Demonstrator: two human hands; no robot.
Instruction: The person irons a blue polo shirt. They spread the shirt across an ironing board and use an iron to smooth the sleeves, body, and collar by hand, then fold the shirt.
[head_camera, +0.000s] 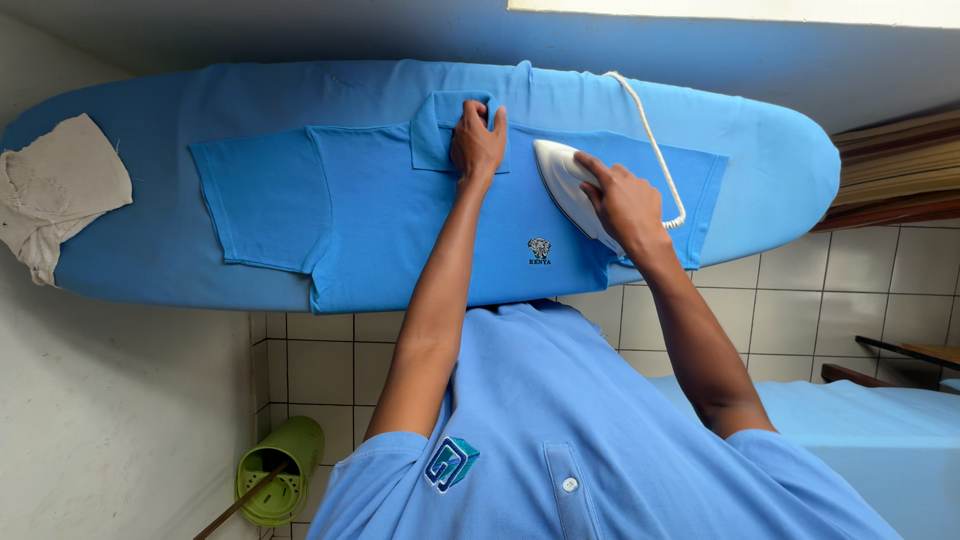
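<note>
One polo shirt (400, 215); left hand (477, 140) flat on its collar; right hand (625, 205) grips one iron (562, 180).

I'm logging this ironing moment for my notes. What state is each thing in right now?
Blue polo shirt: spread flat on the board.
Collar: pressed down by the left hand.
Iron: resting on the shirt, gripped by the right hand.
Cord: trailing loosely across the ironing board.
Grey cloth: crumpled at the board's end.

One iron (565, 185), one blue shirt (390, 215), one board (780, 160), one cloth (55, 190), one green basket (280, 470).
</note>
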